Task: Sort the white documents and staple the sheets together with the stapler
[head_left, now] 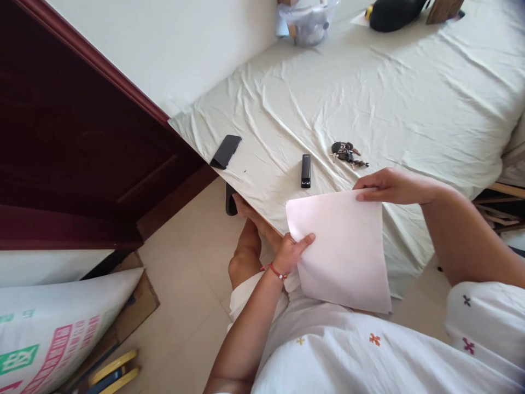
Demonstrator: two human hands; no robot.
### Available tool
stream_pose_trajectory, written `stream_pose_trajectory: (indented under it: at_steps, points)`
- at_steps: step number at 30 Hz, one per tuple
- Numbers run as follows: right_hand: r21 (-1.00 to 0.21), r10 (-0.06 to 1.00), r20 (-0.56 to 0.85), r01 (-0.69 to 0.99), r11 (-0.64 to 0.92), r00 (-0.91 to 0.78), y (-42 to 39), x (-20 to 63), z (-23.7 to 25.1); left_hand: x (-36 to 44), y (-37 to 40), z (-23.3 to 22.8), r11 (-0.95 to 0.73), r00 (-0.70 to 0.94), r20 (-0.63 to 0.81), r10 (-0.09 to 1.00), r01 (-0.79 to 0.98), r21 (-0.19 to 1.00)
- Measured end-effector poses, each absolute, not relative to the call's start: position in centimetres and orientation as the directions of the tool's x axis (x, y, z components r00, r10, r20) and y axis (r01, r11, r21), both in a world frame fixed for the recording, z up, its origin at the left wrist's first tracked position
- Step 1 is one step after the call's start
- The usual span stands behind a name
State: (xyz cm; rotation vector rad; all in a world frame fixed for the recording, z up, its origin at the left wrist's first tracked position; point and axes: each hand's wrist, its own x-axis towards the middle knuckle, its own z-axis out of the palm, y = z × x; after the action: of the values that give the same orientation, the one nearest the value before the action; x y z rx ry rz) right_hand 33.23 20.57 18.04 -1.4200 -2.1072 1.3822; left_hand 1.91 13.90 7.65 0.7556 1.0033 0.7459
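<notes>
White paper (340,251), perhaps more than one sheet, is held between my hands above my lap. My left hand (290,253) grips its left edge, thumb on top and fingers hidden underneath. At the top right corner my right hand (388,186) pinches the paper between thumb and fingers. Just beyond the top edge lies a black stapler (305,171) on the cloth-covered surface (279,109). A bunch of keys (348,153) rests to the right of it, near my right hand. Further left, a dark flat case-like object (226,151) sits by the surface's edge.
At the back stand a clear plastic tub (309,24) with things in it and a black rounded object (396,13). A dark red door (82,109) is on the left. On the tiled floor (184,273) are a large printed sack (61,328) and a yellow-rimmed wheel-like object (115,372).
</notes>
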Motion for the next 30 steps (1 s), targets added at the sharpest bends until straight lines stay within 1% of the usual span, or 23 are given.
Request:
stream_pose_trajectory:
  at_steps: [1, 2, 3, 4, 5, 6, 8, 10, 12, 13, 14, 15, 16, 17, 19, 20, 21, 22, 23, 24, 26, 27, 30]
  points:
    - [-0.870, 0.825, -0.295, 0.493, -0.023, -0.482, 20.4, 33.7, 17.5, 1.8, 14.1, 7.7, 0.536, 0.322, -0.460, 0.827, -0.208, 0.818]
    - [-0.913, 0.849, -0.303, 0.387, -0.128, -0.433, 20.1, 33.9, 16.8, 1.8, 14.2, 7.7, 0.539, 0.297, -0.469, 0.832, -0.228, 0.811]
    - [-0.935, 0.875, -0.316, 0.275, -0.222, -0.368, 19.7, 33.8, 16.0, 2.0, 14.2, 7.6, 0.537, 0.272, -0.474, 0.837, -0.248, 0.806]
    - [-0.950, 0.914, -0.308, 0.146, -0.277, -0.266, 19.2, 33.5, 15.0, 2.2, 14.2, 7.5, 0.531, 0.248, -0.475, 0.844, -0.267, 0.804]
    - [-0.949, 0.928, -0.315, 0.032, -0.315, -0.198, 18.6, 33.0, 14.1, 2.5, 14.2, 7.3, 0.523, 0.228, -0.473, 0.851, -0.284, 0.803]
    - [-0.940, 0.933, -0.319, -0.066, -0.334, -0.166, 18.0, 32.5, 13.1, 2.8, 14.2, 7.1, 0.515, 0.212, -0.470, 0.857, -0.299, 0.804]
    - [-0.900, 0.919, -0.352, -0.208, -0.384, -0.175, 16.8, 31.6, 11.5, 3.2, 14.3, 6.7, 0.494, 0.191, -0.455, 0.870, -0.321, 0.808]
    - [-0.837, 0.876, -0.428, -0.268, -0.477, -0.222, 15.7, 31.0, 10.3, 3.4, 14.8, 6.7, 0.458, 0.172, -0.425, 0.889, -0.327, 0.827]
    - [-0.785, 0.817, -0.512, -0.241, -0.571, -0.267, 15.1, 30.6, 9.9, 3.2, 15.6, 7.3, 0.411, 0.160, -0.379, 0.912, -0.313, 0.856]
    - [-0.776, 0.801, -0.536, -0.218, -0.592, -0.267, 15.0, 30.6, 10.1, 3.0, 16.0, 7.8, 0.385, 0.162, -0.352, 0.922, -0.303, 0.872]
    - [-0.785, 0.806, -0.540, -0.200, -0.586, -0.243, 14.9, 30.5, 10.4, 2.7, 16.5, 8.5, 0.367, 0.180, -0.326, 0.928, -0.292, 0.883]
    - [-0.814, 0.833, -0.517, -0.189, -0.549, -0.196, 15.0, 30.5, 11.0, 2.3, 17.0, 9.2, 0.348, 0.207, -0.297, 0.932, -0.288, 0.892]
    - [-0.856, 0.876, -0.465, -0.185, -0.482, -0.129, 15.2, 30.6, 11.7, 1.9, 17.5, 10.0, 0.334, 0.247, -0.268, 0.931, -0.283, 0.899]
    - [-0.905, 0.922, -0.384, -0.176, -0.387, -0.050, 15.4, 30.8, 12.6, 1.5, 18.0, 10.8, 0.317, 0.284, -0.239, 0.928, -0.271, 0.909]
    - [-0.978, 0.982, -0.171, -0.136, -0.159, 0.081, 16.0, 31.2, 14.3, 0.8, 18.8, 11.8, 0.249, 0.328, -0.171, 0.929, -0.214, 0.945]
    - [-0.993, 0.990, -0.066, -0.106, -0.053, 0.122, 16.2, 31.4, 15.0, 0.6, 19.1, 12.1, 0.206, 0.333, -0.141, 0.932, -0.171, 0.963]
    - [-0.997, 0.991, 0.005, -0.072, 0.015, 0.133, 16.5, 31.6, 15.5, 0.6, 19.4, 12.2, 0.161, 0.334, -0.111, 0.936, -0.125, 0.979]
    - [-0.999, 0.992, 0.036, -0.034, 0.040, 0.117, 16.7, 31.8, 15.8, 0.6, 19.6, 12.1, 0.122, 0.332, -0.089, 0.939, -0.080, 0.989]
    - [-1.000, 0.996, 0.026, 0.008, 0.026, 0.084, 16.9, 32.0, 15.9, 0.8, 19.8, 11.9, 0.096, 0.327, -0.076, 0.942, -0.044, 0.994]
    - [-0.998, 0.999, -0.016, 0.056, -0.019, 0.049, 17.1, 32.1, 15.8, 1.1, 19.9, 11.6, 0.084, 0.325, -0.073, 0.943, -0.019, 0.996]
    - [-0.981, 0.993, -0.117, 0.157, -0.118, 0.014, 17.2, 32.2, 15.3, 1.9, 19.9, 11.1, 0.114, 0.324, -0.106, 0.940, -0.005, 0.993]
    - [-0.971, 0.991, -0.136, 0.196, -0.137, 0.021, 17.3, 32.1, 14.9, 2.3, 19.9, 10.9, 0.141, 0.335, -0.129, 0.933, -0.011, 0.990]
    - [-0.969, 0.996, -0.072, 0.234, -0.082, 0.049, 17.1, 32.2, 14.1, 3.0, 19.8, 10.6, 0.180, 0.363, -0.147, 0.920, -0.058, 0.982]
